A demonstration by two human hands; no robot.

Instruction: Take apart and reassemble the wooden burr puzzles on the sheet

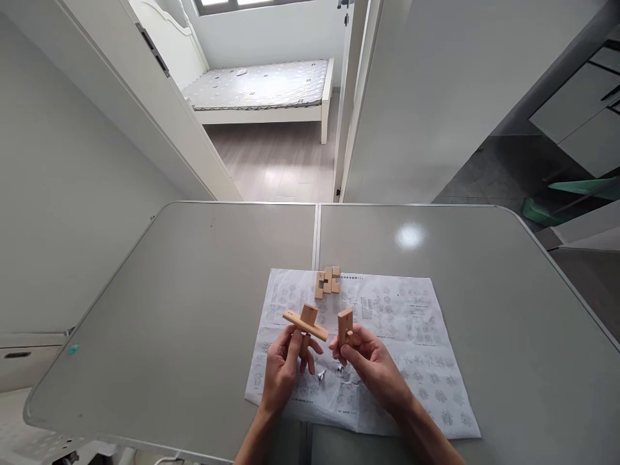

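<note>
Crossed wooden puzzle pieces are pinched between the thumb and fingers of my left hand; one bar lies across another. My right hand grips a single notched wooden puzzle piece, held upright a little to the right of the crossed ones, with a gap between them. Beyond both hands, several more wooden puzzle pieces rest side by side at the top edge of a printed instruction sheet. The sheet lies under my hands, covered in small diagrams.
Two small crumpled silvery bits lie on the sheet below my hands. The grey table has a seam down its middle. Past its far edge, a doorway leads to a bed. Walls stand at left and right.
</note>
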